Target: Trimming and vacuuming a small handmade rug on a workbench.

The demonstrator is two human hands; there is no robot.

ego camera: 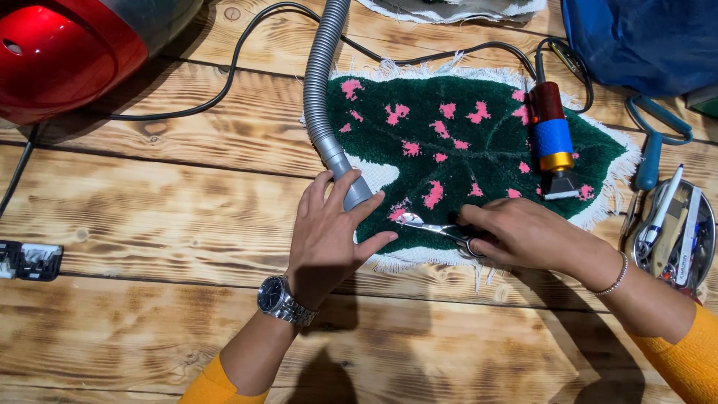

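**Trimming a leaf-shaped rug beside a vacuum hose**

The scissors' handles are buried inside the right hand, so only the bright blades show, slightly parted over a pink patch at the rug's lower edge. The vacuum cleaner is cut off at the top left corner; just its glossy red shell shows. A blue bag runs out of view at the top right, and the tools in the metal tin at the right edge are too jumbled to tell apart.

The left hand is curled around the end of the grey ribbed hose, pressing its nozzle onto the rug just beside the blades. The right hand is closed on the scissors.

A carving tool with a brown, blue and gold barrel lies on the rug's right half, its black cable looping back across the table. A teal-handled tool lies just past the rug's tip. A power strip sits at the left edge.

The rug is dark green tufted pile with pink blotches and a frayed white backing fringe. The table is scorched, knotty wooden planks. A steel watch sits on the left wrist, a thin bracelet on the right.
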